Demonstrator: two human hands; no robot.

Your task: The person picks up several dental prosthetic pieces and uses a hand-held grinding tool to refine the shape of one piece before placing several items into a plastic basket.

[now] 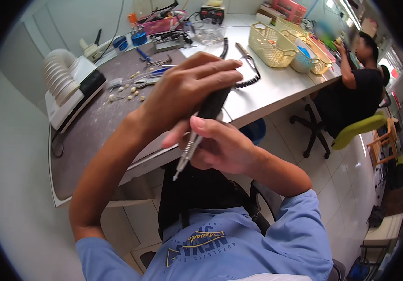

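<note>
By table edge (281, 100), right hand (227, 147) holds handpiece (212, 107), tip (175, 177) free.

A workshop, from its dusty bench (82, 150), scattered metal tools (145, 83), rotary handpiece (213, 104) and ribbed hose (60, 77).

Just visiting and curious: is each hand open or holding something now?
Left hand: over the pen-shaped tool; whether closed, can't be told.
Right hand: closed, holding that tool near its metal nose.
</note>
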